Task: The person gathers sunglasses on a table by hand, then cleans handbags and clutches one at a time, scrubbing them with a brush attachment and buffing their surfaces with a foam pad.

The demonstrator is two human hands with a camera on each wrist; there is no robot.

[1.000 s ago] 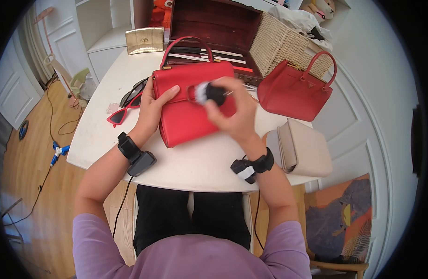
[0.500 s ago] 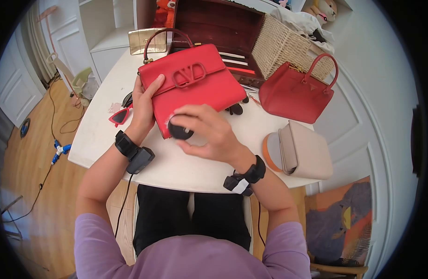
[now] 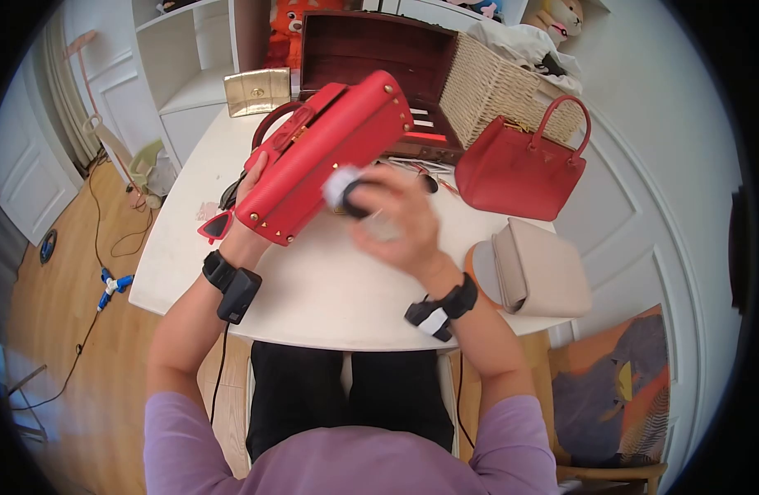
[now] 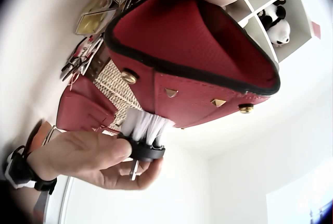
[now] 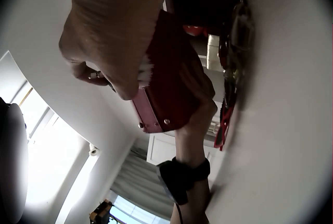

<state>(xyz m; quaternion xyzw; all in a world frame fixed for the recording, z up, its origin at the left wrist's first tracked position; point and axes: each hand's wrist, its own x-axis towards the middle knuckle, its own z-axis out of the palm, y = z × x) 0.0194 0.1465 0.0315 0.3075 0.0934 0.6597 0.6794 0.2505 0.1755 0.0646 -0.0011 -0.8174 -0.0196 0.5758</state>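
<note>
My left hand grips a red handbag above the table, partly hidden behind it. The bag is tilted with its underside turned up, showing gold feet and small gold studs. In my right hand a round black brush is pinched between thumb and fingers. It has white bristles and a thin metal shank. In the left wrist view the bristles reach right to the edge of the bag's studded base. The bag's handle hangs toward the far side.
A second red handbag and a beige bag stand at the right of the white table. Behind are an open dark case, a wicker basket and a gold purse. Red sunglasses lie left.
My left hand has turned the bag from its front, with the buckle showing, to its underside. The right hand has moved the brush from the front's lower edge up toward the base.
</note>
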